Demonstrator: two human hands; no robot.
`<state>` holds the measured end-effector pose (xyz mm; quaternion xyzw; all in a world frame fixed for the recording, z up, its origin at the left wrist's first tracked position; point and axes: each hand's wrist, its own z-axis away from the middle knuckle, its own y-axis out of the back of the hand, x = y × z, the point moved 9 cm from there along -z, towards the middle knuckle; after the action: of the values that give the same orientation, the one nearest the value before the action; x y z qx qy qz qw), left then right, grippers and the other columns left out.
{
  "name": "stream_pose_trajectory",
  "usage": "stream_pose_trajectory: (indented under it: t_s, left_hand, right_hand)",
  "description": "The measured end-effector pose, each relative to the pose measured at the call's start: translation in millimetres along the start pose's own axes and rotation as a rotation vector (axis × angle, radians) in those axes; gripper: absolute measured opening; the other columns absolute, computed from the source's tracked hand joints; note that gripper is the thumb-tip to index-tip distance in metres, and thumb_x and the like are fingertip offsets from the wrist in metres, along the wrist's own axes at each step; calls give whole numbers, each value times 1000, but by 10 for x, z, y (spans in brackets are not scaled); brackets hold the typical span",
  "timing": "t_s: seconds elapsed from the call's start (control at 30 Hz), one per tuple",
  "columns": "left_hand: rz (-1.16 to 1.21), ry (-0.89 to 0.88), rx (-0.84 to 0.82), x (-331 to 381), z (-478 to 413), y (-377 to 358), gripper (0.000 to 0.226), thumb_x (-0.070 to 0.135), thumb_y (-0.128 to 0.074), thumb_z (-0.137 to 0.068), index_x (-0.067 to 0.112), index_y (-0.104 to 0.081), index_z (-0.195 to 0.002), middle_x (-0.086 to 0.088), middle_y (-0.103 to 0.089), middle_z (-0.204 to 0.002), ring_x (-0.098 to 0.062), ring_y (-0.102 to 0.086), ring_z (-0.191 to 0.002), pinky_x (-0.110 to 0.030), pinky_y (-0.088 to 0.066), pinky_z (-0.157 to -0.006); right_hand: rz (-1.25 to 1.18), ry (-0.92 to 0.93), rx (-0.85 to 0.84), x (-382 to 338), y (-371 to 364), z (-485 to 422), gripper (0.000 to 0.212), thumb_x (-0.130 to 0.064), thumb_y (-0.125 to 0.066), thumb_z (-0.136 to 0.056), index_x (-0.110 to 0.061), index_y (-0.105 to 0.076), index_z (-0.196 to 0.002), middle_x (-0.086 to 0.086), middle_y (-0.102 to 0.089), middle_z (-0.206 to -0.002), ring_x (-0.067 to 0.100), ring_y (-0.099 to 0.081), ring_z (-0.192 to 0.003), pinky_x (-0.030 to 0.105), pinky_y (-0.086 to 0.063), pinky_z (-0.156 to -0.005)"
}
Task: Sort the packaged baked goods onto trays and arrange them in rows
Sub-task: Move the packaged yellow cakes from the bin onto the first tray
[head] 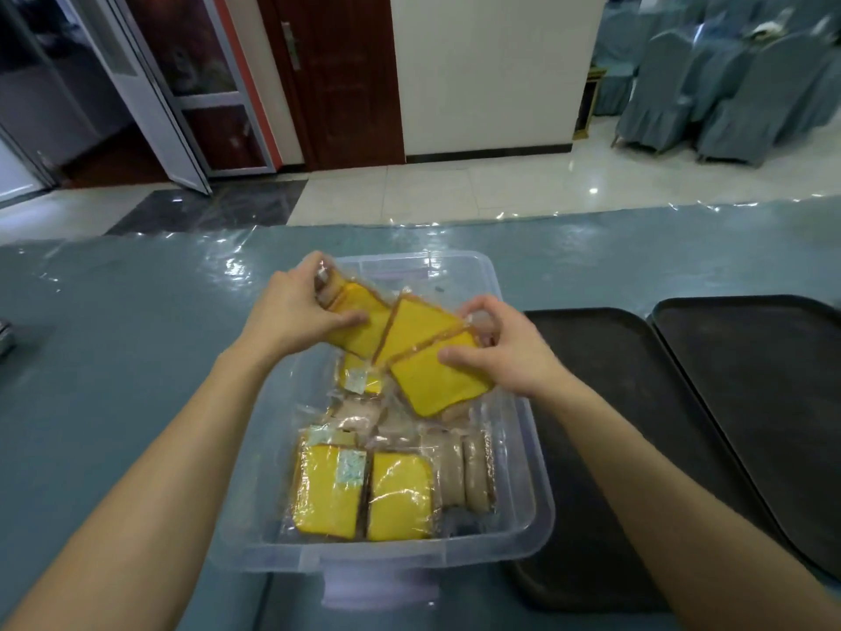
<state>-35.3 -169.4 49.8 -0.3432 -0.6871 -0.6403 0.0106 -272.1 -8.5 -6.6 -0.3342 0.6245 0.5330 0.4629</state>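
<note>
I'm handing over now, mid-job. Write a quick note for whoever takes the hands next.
Hands: the left hand grips a yellow cake pack; the right hand grips a second yellow cake pack, both above the clear bin.
In the bin: more yellow packs and brown roll packs.
Done: no pack shows on the near tray or the far tray.
Left: move all packs onto the trays, in rows.

Soft, even light over my fingers; glare glints on the plastic sheet just beyond them. Far past them the chairs smear blurry, and the edges bow outward.
</note>
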Motion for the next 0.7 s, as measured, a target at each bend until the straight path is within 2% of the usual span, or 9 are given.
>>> stream_pose_trajectory:
  t_s: [0.07, 0.17, 0.27, 0.33, 0.4, 0.5, 0.6, 0.7]
  left_hand:
    - [148, 0, 86, 287, 25, 108, 70, 61, -98, -68, 33, -54, -114, 4, -70, -97, -19, -68, -85, -45, -61, -73]
    - [279, -22, 129, 875, 35, 88, 65, 55, -99, -71, 28, -53, -109, 11, -58, -85, -7, -54, -74, -33, -45, -63]
    - [359, -63, 72, 1528, 51, -182, 64, 55, -99, -71, 28, -54, -107, 8, -61, -94, -14, -59, -84, -37, -51, -72]
    - [326, -95, -63, 1982, 88, -530, 68, 55, -100, -69, 26, -58, -114, 5, -66, -105, -20, -64, -96, -40, -55, -83]
    - [215, -162, -266, 2450, 198, -1023, 73, 54, -101, -68, 22, -60, -120, 0, -70, -112, -25, -67, -102, -41, -57, -88]
    - [-143, -284, -542, 2937, 526, -1926, 78, 58, -100, -65, 21, -59, -120, -2, -70, -117, -29, -66, -108, -36, -49, -81]
    - [-359, -283, -736, 2994, 861, -2765, 87, 65, -100, -58, 25, -56, -122, -4, -70, -128, -33, -66, -118, -40, -54, -88]
    - [-344, -196, -867, 2829, 1091, -3327, 83, 59, -101, -62, 23, -55, -120, -5, -68, -131, -32, -65, -117, -39, -51, -87]
  right_hand:
    - [-145, 19, 208, -55, 598, 154, 45, -23, -96, -82, -31, -64, -113, -13, -75, -82, 2, -68, -67, 26, -59, -62]
    - [-266, 44, 443, 112, 1416, 465, 44, -23, -90, -89, -27, -63, -123, -17, -78, -89, -5, -74, -75, 19, -60, -64]
    - [-248, -38, 588, 612, 2036, 853, 47, -22, -87, -92, -21, -62, -132, -14, -74, -103, -7, -74, -81, 16, -59, -65]
    - [-218, -156, 632, 1160, 2331, 1126, 47, -25, -90, -90, -21, -64, -129, -5, -76, -109, 9, -77, -96, 30, -65, -77]
    - [-190, -289, 640, 1742, 2547, 1426, 43, -31, -94, -85, -27, -67, -119, 3, -78, -110, 27, -77, -105, 51, -65, -92]
    - [-221, -445, 595, 2580, 2756, 1804, 44, -35, -100, -71, -32, -71, -104, 5, -81, -102, 36, -78, -103, 65, -63, -92]
    - [-274, -522, 534, 2897, 2838, 2033, 42, -21, -101, -72, -26, -73, -102, 8, -82, -101, 40, -78, -104, 62, -65, -90]
    - [-279, -542, 389, 2962, 2829, 2037, 37, -12, -98, -77, -20, -76, -106, 12, -82, -105, 35, -79, -100, 57, -66, -89]
